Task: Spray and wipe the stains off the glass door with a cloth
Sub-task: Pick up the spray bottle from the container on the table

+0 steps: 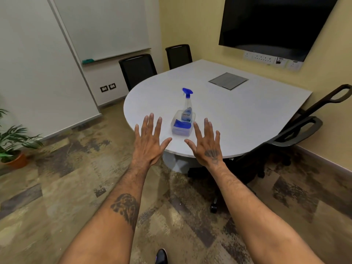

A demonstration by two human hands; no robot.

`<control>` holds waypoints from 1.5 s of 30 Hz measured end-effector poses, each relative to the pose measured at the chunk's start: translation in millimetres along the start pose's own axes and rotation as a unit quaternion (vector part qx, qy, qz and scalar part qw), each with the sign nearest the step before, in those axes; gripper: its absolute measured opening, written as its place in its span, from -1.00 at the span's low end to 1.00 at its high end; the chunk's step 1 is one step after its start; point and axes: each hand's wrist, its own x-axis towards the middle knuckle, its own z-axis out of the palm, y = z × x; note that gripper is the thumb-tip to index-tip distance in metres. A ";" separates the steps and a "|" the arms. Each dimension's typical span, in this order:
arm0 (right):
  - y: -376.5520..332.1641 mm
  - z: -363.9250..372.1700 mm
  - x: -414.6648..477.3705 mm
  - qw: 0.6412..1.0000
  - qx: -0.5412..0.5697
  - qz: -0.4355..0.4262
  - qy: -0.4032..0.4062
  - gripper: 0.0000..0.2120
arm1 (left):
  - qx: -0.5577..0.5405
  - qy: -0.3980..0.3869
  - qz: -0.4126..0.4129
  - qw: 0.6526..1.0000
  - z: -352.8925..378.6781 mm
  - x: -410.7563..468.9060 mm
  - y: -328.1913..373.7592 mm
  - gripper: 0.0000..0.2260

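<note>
A clear spray bottle (pixel 187 104) with a blue trigger head stands upright in a clear plastic tub (pixel 176 128) near the front edge of a white table (pixel 247 115). A folded blue cloth (pixel 182 125) lies in the tub beside the bottle. My left hand (pixel 149 141) is stretched out palm down, fingers spread, left of the tub and holding nothing. My right hand (pixel 206 142) is spread the same way just right of the tub, also bare. Neither hand touches the tub. No glass door is in view.
Two black chairs (pixel 138 70) stand behind the table and two more (pixel 297 134) at its right. A dark screen (pixel 274 23) hangs on the yellow wall, a whiteboard (pixel 106 25) on the left wall. A potted plant (pixel 13 143) stands on the patterned carpet at left.
</note>
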 end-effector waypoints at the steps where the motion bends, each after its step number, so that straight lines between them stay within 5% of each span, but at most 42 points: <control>1: 1.5 4.1 8.4 1.000 0.000 0.003 0.000 -0.19 | -0.005 -0.001 0.003 1.000 5.7 10.0 -2.7 -0.24; 26: 50.0 101.9 228.7 0.994 0.002 0.104 -0.031 -0.22 | -0.072 -0.063 0.082 0.992 144.9 255.1 -59.5 -0.23; 34: 102.5 137.4 317.8 0.992 0.059 0.082 -0.080 0.04 | -0.061 -0.151 0.041 0.986 185.6 336.1 -49.2 -0.29; 45: 147.6 199.5 393.8 0.971 0.125 0.101 -0.174 -0.24 | -0.071 -0.276 -0.001 0.959 256.4 403.3 -40.2 -0.26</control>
